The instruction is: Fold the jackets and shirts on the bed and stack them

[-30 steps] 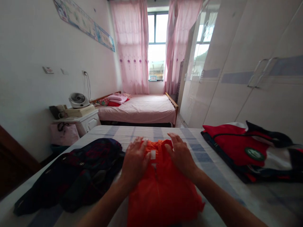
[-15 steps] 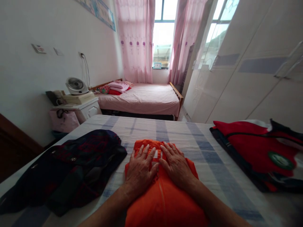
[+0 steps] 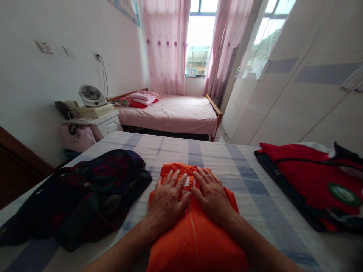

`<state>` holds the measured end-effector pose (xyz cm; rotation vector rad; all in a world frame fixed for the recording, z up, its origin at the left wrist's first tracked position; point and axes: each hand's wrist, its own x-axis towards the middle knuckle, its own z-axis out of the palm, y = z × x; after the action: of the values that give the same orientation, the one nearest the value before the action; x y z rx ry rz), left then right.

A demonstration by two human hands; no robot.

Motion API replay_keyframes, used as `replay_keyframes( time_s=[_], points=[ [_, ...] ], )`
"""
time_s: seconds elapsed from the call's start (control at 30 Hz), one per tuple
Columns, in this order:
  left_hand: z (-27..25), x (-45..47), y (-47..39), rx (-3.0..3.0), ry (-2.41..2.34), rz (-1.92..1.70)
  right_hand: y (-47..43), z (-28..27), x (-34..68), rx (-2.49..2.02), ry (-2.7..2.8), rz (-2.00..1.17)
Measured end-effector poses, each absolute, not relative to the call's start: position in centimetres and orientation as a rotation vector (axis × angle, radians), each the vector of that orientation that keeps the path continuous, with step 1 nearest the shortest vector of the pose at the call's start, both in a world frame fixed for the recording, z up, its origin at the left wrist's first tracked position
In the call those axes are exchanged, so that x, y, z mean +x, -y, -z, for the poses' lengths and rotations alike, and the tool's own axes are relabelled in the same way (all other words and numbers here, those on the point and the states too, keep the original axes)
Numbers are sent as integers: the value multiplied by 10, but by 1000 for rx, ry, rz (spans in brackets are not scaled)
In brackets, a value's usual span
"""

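Note:
An orange zip-up jacket (image 3: 195, 241) lies folded on the striped bedsheet (image 3: 176, 151), its collar end away from me and its zipper running down the middle. My left hand (image 3: 169, 196) rests flat on the left of the collar, fingers stretched out. On the collar's right side my right hand (image 3: 211, 192) lies flat too, fingers slightly spread. Between the two hands a white label shows inside the collar. The jacket's lower end runs out of view at the bottom.
To the left lies a crumpled dark plaid garment (image 3: 85, 196). A stack of folded clothes with a red top (image 3: 306, 173) sits at the right. Beyond are a pink-covered bed (image 3: 176, 113), a nightstand (image 3: 109, 124) with a fan (image 3: 92, 95), and a white wardrobe (image 3: 283, 102).
The view has tilted down slightly and shifted a little to the left. Both hands stay flat on the jacket's collar, in nearly the same places.

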<state>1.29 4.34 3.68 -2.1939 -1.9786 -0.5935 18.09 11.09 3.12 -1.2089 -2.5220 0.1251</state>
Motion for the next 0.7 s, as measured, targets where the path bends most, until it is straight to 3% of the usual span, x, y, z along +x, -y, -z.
replay_keyframes(
  time_s=[0.43,0.57,0.7],
  points=[
    [-34,13,-44,-2210,1992,601,-110,-33,180,-1221,2522,-138],
    [-57,13,-37,-2251,1942,693,-109,-36,180,-1245,2513,-177],
    [-86,21,-6,-2655,1626,724,-111,-42,184,-1216,2603,-243]
  ],
)
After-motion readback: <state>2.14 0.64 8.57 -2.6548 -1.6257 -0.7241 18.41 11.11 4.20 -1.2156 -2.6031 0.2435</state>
